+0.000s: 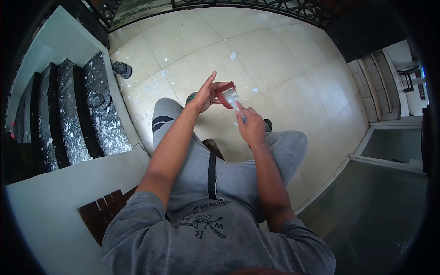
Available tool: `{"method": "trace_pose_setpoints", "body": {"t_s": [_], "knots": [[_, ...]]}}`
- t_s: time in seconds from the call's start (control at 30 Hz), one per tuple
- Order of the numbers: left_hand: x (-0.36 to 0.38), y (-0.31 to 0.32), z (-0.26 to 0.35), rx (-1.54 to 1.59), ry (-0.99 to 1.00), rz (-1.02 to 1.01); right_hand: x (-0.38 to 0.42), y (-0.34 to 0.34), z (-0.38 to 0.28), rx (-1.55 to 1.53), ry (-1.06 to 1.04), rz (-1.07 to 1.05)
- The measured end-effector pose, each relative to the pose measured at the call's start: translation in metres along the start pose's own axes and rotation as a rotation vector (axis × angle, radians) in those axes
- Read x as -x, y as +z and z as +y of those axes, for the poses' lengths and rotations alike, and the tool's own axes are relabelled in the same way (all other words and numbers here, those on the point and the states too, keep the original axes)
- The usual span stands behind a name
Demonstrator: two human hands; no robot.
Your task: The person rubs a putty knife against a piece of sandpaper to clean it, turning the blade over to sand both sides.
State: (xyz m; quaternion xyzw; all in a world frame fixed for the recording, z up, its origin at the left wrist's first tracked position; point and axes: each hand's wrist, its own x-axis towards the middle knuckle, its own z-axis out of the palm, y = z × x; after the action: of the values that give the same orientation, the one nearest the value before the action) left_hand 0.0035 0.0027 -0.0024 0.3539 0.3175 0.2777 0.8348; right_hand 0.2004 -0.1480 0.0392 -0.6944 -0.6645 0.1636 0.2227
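My left hand holds a small reddish-brown sheet between thumb and fingers, its thumb pointing up. In my right hand is a scraper, gripped by its blue-grey handle, with the pale, slightly blurred blade lying against the sheet's face. Both hands are raised in front of my knees, over the tiled floor. The fingertips behind the sheet are partly hidden.
Dark steps spattered with white flakes rise at the left, with a sandal beside them. Paint flakes lie on the floor tiles. A slatted wooden bench is at lower left, and a glass panel stands right.
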Motion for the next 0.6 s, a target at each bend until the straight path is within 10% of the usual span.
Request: {"method": "trace_pose_setpoints", "body": {"t_s": [0.6], "knots": [[-0.002,0.005,0.0,-0.043,-0.007,0.053,0.005,0.004,0.002,-0.009,0.008,-0.099]]}}
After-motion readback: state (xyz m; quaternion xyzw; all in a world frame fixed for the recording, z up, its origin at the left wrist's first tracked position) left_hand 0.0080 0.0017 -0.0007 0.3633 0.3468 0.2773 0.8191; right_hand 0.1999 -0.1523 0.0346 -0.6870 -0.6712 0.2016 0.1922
